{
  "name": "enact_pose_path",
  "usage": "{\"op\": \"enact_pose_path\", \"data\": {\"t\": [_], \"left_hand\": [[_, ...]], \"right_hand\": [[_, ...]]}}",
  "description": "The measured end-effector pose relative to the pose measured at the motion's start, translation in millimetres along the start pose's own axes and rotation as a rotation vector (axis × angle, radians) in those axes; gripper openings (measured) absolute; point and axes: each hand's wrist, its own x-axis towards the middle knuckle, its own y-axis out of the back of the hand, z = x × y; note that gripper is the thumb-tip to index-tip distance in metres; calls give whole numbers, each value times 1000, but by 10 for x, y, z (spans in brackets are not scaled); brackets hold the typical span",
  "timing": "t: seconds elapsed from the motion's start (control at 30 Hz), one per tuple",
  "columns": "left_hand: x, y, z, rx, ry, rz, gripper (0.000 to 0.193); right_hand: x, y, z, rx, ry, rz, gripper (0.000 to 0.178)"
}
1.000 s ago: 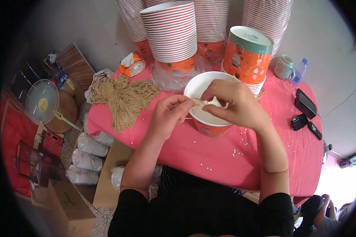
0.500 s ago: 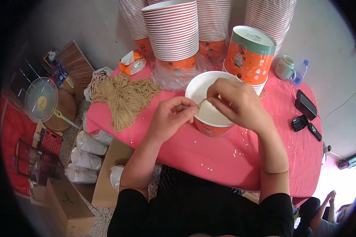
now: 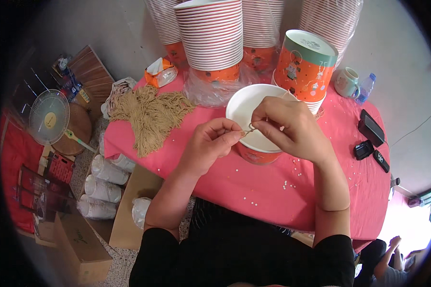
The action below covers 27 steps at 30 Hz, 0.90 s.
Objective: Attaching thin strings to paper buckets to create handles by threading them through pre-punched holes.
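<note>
My left hand (image 3: 207, 146) pinches a thin tan cord (image 3: 248, 130) between thumb and forefinger. Across from it, my right hand (image 3: 294, 128) grips the same cord, where a small loop shows at the fingertips. Both hands are over the near side of an upright paper bucket (image 3: 259, 156), orange outside and white inside. My right hand hides part of its rim and inside. To the left on the table lies a loose heap of tan cords (image 3: 153, 117).
Stacks of paper buckets (image 3: 210, 40) stand at the back of the pink-covered table (image 3: 225, 184), with an upturned orange bucket (image 3: 304, 69) nearby. Small white bits (image 3: 286, 184) are scattered right of centre. A mug (image 3: 345, 81), bottle (image 3: 366, 87) and black remote (image 3: 381, 161) sit at right.
Both hands stay over the bucket's near side, still gripping the cord. A small loop at my right fingertips now shows more plainly. The view has shifted slightly.
</note>
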Motion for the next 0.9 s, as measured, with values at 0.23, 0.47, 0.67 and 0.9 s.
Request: {"op": "enact_pose_path", "data": {"t": [0.23,0.47,0.67,0.9], "left_hand": [[-9,-54,-51,-23,-41,51,12],[-32,-62,-75,-16,-61,82,12],[-32,-34,-80,-65,-21,51,12],[-27,-88,-99,153,-88,126,9]], "right_hand": [[15,-106,-20,-16,15,-15,9],[18,-135,-1,-59,35,-9,10],[15,-139,-9,-47,26,-11,10],[4,-149,-1,30,-26,-44,9]]}}
